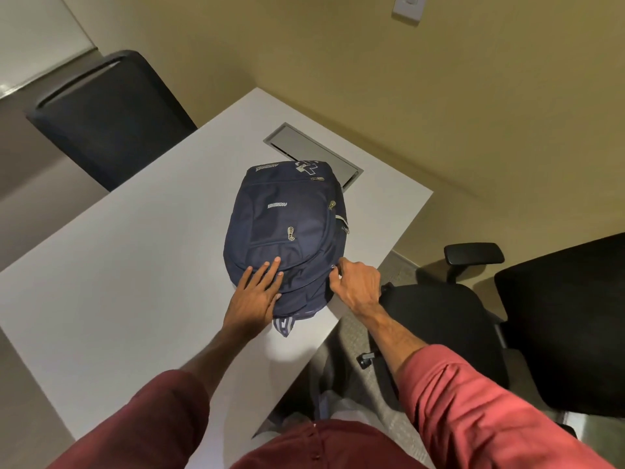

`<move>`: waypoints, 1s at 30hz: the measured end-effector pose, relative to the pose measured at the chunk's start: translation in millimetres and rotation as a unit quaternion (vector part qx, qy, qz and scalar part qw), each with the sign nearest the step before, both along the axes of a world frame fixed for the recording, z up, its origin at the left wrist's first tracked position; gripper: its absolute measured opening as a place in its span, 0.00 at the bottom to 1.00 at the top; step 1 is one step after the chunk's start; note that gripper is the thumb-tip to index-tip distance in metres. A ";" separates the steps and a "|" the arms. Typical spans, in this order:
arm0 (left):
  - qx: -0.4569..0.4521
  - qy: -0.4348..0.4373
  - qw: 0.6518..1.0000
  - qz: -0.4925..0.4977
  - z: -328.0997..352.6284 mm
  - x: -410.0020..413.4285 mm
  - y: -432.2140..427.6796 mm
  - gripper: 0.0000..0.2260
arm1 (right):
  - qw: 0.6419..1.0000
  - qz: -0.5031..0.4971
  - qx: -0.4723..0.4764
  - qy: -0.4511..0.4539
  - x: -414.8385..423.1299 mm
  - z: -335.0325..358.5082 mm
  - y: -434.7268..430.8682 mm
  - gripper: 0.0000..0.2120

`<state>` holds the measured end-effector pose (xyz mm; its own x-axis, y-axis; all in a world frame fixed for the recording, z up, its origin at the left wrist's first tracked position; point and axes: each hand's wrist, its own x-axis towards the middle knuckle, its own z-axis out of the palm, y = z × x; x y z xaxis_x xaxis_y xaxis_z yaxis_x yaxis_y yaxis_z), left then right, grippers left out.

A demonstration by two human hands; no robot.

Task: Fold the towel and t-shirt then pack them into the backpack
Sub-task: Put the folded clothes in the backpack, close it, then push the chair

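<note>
A navy blue backpack [287, 228] lies flat on the white table [135, 272], its top end towards me. My left hand [255, 292] presses flat on the near left part of the backpack, fingers straight. My right hand [356, 282] is at the backpack's near right edge, fingers curled and pinching a zipper pull [334, 267]. No towel or t-shirt is in sight. A striped strap end [283, 326] sticks out from under the backpack towards me.
A grey cable hatch [304, 147] is set into the table behind the backpack. A black chair [108, 113] stands at the far left. A black office chair [473, 316] stands close on the right, next to my right arm.
</note>
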<state>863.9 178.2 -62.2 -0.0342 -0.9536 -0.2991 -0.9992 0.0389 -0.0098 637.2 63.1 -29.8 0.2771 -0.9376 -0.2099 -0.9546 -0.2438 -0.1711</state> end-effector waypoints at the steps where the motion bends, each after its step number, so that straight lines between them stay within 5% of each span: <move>1: -0.030 0.024 0.999 0.007 -0.5 -4.6 0.4 0.27 | 1.000 0.002 0.002 -0.004 -1.3 -1.0 -1.0 0.18; 6: -0.132 0.102 0.986 -0.004 6.5 -42.6 -23.6 0.25 | 1.000 0.018 0.015 -0.020 -9.0 -4.9 -4.9 0.17; 9: -0.085 0.063 0.994 -0.017 10.3 -70.7 -58.1 0.33 | 0.999 0.044 0.016 -0.015 -12.8 -5.7 -8.8 0.17; 13: -0.022 0.002 1.000 0.010 7.3 -91.5 -90.9 0.31 | 0.997 0.074 0.017 -0.001 -20.9 -10.0 -18.7 0.16; 20: 0.009 -0.007 1.000 0.010 0.9 -96.2 -93.3 0.28 | 0.999 0.039 0.001 0.010 -30.3 -13.7 -46.4 0.18; 30: 0.028 -0.003 0.999 0.018 1.6 -105.1 -105.8 0.36 | 0.999 -0.019 0.028 0.018 -19.9 -22.7 -75.4 0.16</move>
